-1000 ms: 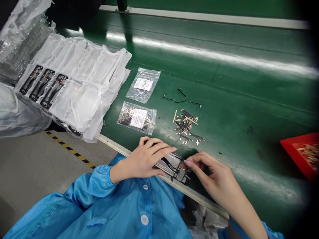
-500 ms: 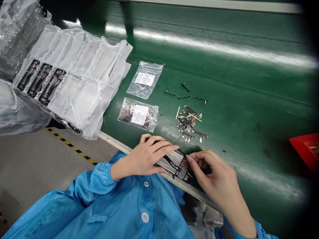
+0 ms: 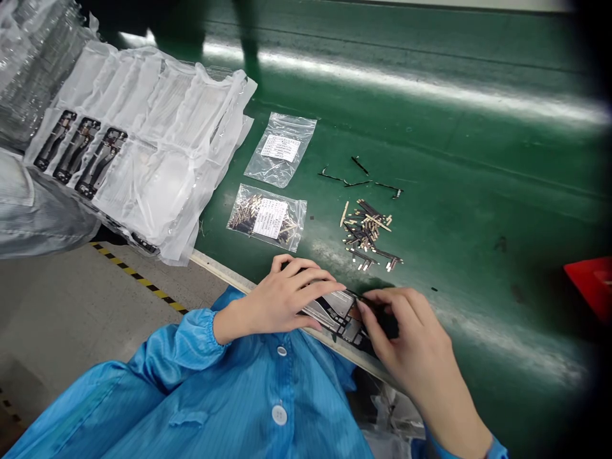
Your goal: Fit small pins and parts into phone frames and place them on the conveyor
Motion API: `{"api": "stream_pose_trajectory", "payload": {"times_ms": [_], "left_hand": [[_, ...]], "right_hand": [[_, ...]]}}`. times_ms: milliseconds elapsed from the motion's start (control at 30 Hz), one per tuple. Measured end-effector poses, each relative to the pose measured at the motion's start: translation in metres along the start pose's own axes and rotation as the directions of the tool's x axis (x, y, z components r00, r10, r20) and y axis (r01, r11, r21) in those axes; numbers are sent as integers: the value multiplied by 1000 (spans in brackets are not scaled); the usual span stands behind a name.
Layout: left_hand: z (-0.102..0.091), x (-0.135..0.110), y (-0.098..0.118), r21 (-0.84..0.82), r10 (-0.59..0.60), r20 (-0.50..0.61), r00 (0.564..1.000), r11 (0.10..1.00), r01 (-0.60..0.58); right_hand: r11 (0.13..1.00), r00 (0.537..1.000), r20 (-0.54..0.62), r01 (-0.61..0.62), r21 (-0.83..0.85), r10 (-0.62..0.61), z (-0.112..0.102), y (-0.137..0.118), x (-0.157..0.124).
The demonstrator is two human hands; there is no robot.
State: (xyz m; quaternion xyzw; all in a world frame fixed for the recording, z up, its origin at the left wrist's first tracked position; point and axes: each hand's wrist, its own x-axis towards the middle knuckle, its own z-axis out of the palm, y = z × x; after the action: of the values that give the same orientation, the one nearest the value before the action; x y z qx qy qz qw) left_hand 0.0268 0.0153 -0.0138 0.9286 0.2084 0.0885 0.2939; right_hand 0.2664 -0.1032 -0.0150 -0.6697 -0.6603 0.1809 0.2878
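A phone mid-frame (image 3: 327, 309), silver and black with a flat cable along it, lies at the bench's front edge. My left hand (image 3: 284, 296) rests across its left part, fingers over the far side and thumb along the near side, gripping it. At the frame's right end, my right hand (image 3: 411, 335) has thumb and forefinger pinched together beside a copper-coloured patch (image 3: 355, 312). Whatever sits between those fingertips is too small or hidden to make out. Just beyond the hands is a loose pile of small black and gold strips (image 3: 366, 233).
A labelled bag of similar strips (image 3: 266, 218) and a flatter labelled bag (image 3: 281, 150) lie left of the pile. Thin black strips (image 3: 358, 183) are scattered behind it. White-lined trays (image 3: 157, 127) with several phone frames stand at left. A red container (image 3: 590, 287) is at right.
The view has shifted slightly. Both hands stay on the phone mid-frame; the right fingertips have barely moved at its right end.
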Motion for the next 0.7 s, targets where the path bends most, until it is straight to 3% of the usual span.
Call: {"api": "stream_pose_trajectory", "payload": {"times_ms": [100, 267, 333, 433, 500, 700], "left_hand": [[1, 0, -2, -29, 62, -88, 994, 997, -65], [-3, -3, 1, -71, 120, -183, 976, 988, -135], [-7, -3, 2, -61, 131, -194, 972, 987, -146], [-12, -3, 2, -18, 139, -113, 984, 990, -142], [-13, -4, 0, 4, 125, -57, 991, 992, -125], [-9, -7, -2, 13, 90, -27, 996, 996, -90]], "right_hand": [[996, 997, -20, -80, -33, 80, 2, -6, -8], [955, 979, 112, -194, 225, 173, -7, -17, -13], [961, 990, 73, -135, 240, 121, -9, -17, -12], [994, 997, -48, 63, 92, -59, -6, -12, -9], [989, 987, -59, 148, 11, -147, -2, -8, -8], [984, 987, -10, 162, 68, -162, 2, -7, -6]]}}
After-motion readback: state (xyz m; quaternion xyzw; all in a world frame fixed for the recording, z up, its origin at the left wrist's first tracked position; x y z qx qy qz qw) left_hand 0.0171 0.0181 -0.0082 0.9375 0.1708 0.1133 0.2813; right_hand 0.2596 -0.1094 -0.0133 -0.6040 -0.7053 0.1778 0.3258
